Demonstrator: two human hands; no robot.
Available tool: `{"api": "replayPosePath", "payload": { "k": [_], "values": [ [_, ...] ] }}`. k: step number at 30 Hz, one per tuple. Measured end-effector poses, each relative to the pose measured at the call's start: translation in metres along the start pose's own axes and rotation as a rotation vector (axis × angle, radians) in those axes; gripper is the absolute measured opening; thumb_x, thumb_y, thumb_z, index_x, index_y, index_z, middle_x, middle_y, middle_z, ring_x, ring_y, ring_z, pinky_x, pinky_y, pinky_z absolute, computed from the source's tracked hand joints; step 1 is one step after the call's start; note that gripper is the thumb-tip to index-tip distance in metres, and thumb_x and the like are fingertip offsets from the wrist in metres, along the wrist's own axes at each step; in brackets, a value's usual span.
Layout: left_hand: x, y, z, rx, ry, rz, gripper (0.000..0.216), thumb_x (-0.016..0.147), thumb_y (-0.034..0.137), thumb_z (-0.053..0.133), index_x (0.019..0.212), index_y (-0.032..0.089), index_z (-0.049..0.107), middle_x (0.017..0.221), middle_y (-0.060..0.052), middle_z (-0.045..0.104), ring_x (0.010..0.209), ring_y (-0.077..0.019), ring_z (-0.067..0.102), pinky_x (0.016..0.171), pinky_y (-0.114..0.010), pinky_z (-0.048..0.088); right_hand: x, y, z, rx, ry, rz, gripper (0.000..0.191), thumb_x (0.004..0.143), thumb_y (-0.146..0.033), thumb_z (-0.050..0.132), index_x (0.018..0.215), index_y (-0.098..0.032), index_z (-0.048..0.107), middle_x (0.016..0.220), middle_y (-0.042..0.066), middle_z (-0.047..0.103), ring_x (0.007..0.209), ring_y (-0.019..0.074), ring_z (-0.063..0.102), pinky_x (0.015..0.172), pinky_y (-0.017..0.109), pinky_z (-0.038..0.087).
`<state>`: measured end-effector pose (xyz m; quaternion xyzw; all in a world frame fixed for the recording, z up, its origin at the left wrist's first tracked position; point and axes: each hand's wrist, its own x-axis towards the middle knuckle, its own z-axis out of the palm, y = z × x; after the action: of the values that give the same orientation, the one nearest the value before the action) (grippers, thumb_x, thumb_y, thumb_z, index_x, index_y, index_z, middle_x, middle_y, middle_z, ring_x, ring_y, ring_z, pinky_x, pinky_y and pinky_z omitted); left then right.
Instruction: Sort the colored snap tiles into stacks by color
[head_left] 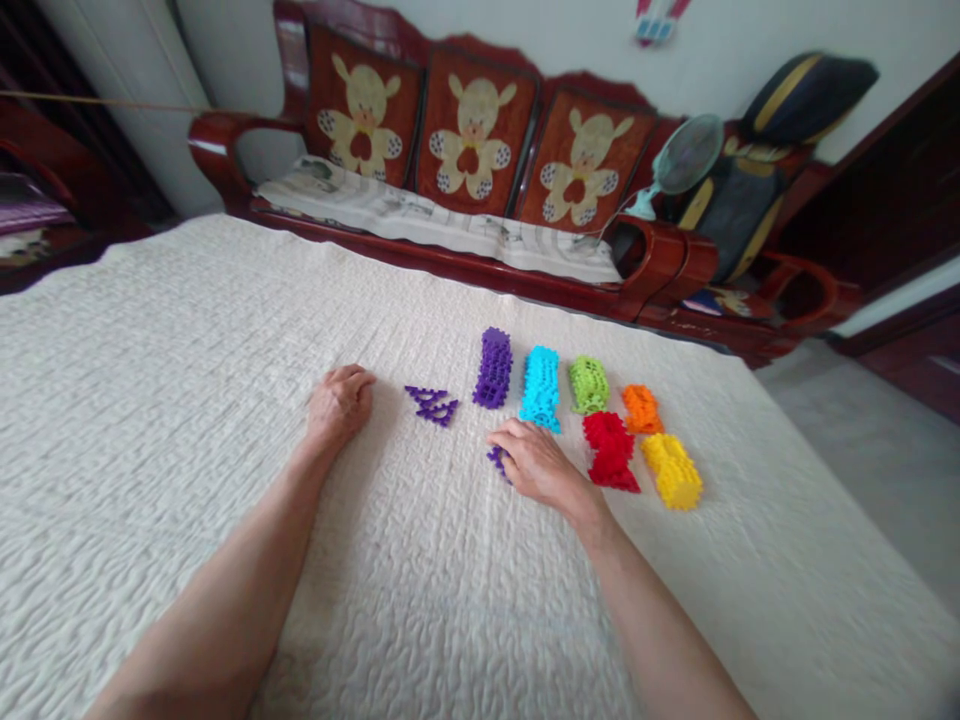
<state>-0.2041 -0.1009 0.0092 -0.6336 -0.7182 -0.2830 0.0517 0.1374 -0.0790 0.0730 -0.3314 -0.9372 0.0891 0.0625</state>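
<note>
My right hand [531, 461] is closed round a purple plastic piece [496, 459], whose toothed edge shows beside the fingers, low over the quilted cloth. Curled into a loose fist, my left hand [343, 402] rests on the cloth; whatever its fingers hold, if anything, is hidden. Between the hands lie loose purple triangular pieces [433, 405] with toothed edges. Beyond my right hand are stacks of similar toothed pieces: a purple stack [493, 368], a light blue stack [541, 385] and a green stack [589, 384]. Farther right are red [609, 450], orange [643, 409] and yellow [671, 470] stacks.
A cream quilted cloth [165, 400] covers the table. Behind its far edge stands a dark red wooden sofa [420, 250] with bear-patterned back cushions [469, 125]. A small fan [686, 155] and a dark padded seat [731, 215] are at the right.
</note>
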Motion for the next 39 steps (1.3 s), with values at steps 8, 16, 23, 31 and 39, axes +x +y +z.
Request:
{"api": "replayPosePath", "payload": {
  "k": [8,16,23,31,39],
  "values": [
    [0.001,0.002,-0.001,0.0,0.006,0.013,0.032,0.084,0.022,0.039,0.091,0.019,0.071,0.107,-0.008,0.069,0.098,-0.0221,0.063,0.093,-0.037,0.049,0.006,0.004,-0.015,0.001,-0.078,0.061,0.021,0.075,-0.003,0.054,0.081,-0.019,0.065,0.086,0.004,0.063,0.086,0.0171,0.057,0.078,0.029,0.038],
    [0.0,-0.001,0.002,0.004,0.004,0.017,0.033,0.086,0.023,0.038,0.094,0.021,0.07,0.109,-0.007,0.069,0.101,-0.0218,0.062,0.095,-0.037,0.049,0.017,0.027,0.001,0.236,0.262,0.143,0.009,0.079,-0.012,0.057,0.081,-0.02,0.06,0.078,0.0,0.062,0.074,0.0143,0.059,0.07,0.026,0.043],
    [0.0,-0.001,0.001,0.0,0.006,0.021,0.034,0.087,0.025,0.038,0.095,0.019,0.071,0.111,-0.008,0.068,0.101,-0.022,0.062,0.095,-0.037,0.048,0.039,0.025,0.007,0.177,0.354,0.147,0.012,0.085,-0.014,0.052,0.089,-0.02,0.062,0.084,0.003,0.063,0.079,0.0167,0.06,0.076,0.029,0.046],
    [0.001,0.004,-0.003,-0.001,-0.005,0.003,0.033,0.086,0.023,0.039,0.093,0.019,0.071,0.109,-0.008,0.069,0.098,-0.0222,0.062,0.092,-0.037,0.049,0.048,0.018,0.009,0.192,0.556,0.225,0.021,0.087,-0.016,0.05,0.103,-0.019,0.063,0.096,0.008,0.063,0.087,0.019,0.062,0.079,0.031,0.051],
    [0.0,0.007,-0.004,-0.013,-0.006,-0.009,0.032,0.085,0.019,0.04,0.093,0.019,0.07,0.108,-0.008,0.068,0.099,-0.0214,0.061,0.094,-0.038,0.048,0.065,-0.029,0.027,0.249,0.335,-0.086,0.029,0.083,-0.008,0.052,0.107,-0.021,0.063,0.108,0.008,0.064,0.103,0.0198,0.059,0.095,0.036,0.048]
  ]
}}
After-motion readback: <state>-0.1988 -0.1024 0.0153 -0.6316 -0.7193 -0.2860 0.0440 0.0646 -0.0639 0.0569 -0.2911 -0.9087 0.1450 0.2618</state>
